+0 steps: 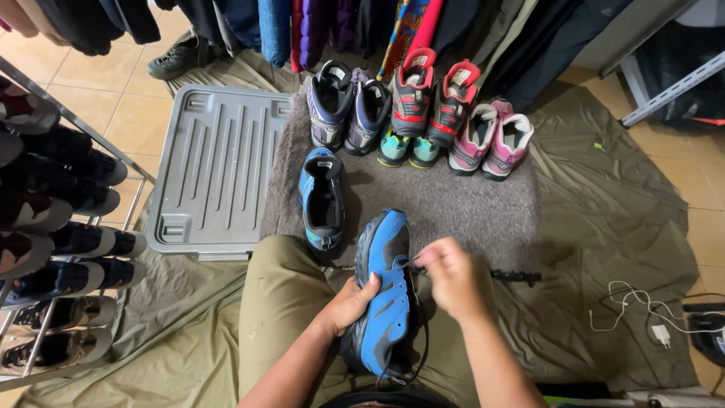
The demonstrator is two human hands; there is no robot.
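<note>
Blue and black shoe (384,291): held over the person's lap, near centre, toe pointing near, opening facing far, upper turned up. Black lace (420,332) loose, trailing off its right side. Matching blue shoe (322,198) lies just beyond to the left, on its sole, on grey mat.

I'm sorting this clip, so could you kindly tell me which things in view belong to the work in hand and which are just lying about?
In hand:
- blue shoe, gripped by the left hand
- its lace, pinched by the right hand
- matching blue shoe on the grey mat

Lying about:
- three shoe pairs
- grey lid
- shoe rack
- white charger
</note>
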